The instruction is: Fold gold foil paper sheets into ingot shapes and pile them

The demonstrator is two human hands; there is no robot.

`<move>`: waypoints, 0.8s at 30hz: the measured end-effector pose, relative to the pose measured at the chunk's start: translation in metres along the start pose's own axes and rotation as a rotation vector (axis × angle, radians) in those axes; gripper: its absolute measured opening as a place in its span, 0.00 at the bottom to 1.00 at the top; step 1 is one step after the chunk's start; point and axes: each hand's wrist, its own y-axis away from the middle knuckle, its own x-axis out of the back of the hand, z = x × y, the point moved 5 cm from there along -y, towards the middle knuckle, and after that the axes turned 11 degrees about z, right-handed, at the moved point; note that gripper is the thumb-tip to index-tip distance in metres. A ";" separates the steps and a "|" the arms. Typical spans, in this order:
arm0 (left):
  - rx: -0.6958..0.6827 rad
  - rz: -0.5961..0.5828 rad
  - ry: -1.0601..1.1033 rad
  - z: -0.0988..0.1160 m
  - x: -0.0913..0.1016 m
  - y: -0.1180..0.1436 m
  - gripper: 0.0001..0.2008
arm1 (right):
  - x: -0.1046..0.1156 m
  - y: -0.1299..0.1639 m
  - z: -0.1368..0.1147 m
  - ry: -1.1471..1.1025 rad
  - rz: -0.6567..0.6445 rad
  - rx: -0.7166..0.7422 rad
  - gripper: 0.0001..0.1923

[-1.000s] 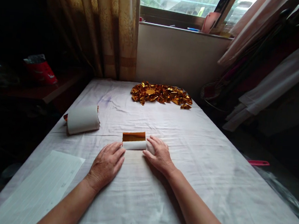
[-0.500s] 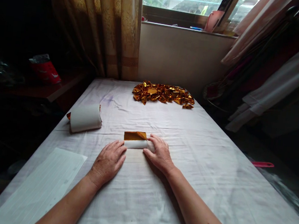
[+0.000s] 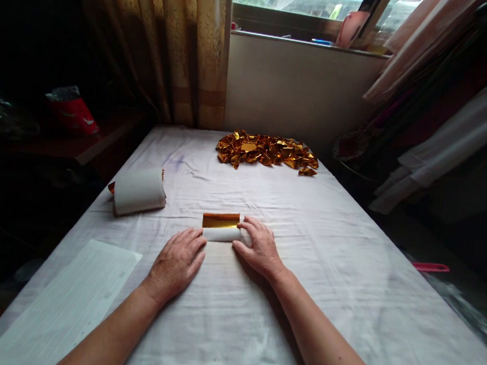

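gold sheet mid-cloth, rolled further than a second ago | left hand flat, open, at roll's end | right hand open, fingertips pressing other end | rolling advancing

Single head-worn view, forward and down over the cloth-covered table, close.

No legible text anywhere
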 end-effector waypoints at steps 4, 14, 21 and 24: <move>-0.010 -0.008 -0.021 0.001 0.001 -0.001 0.14 | 0.002 -0.002 -0.002 -0.047 0.004 -0.008 0.15; -0.021 -0.029 -0.013 0.003 0.001 -0.002 0.14 | 0.006 0.000 0.001 -0.162 0.065 0.006 0.08; -0.020 -0.026 -0.004 0.002 0.000 0.000 0.14 | 0.013 0.005 -0.008 -0.090 0.189 0.142 0.04; -0.022 0.021 -0.010 0.000 -0.001 0.002 0.15 | 0.019 0.007 -0.016 -0.082 0.226 0.229 0.02</move>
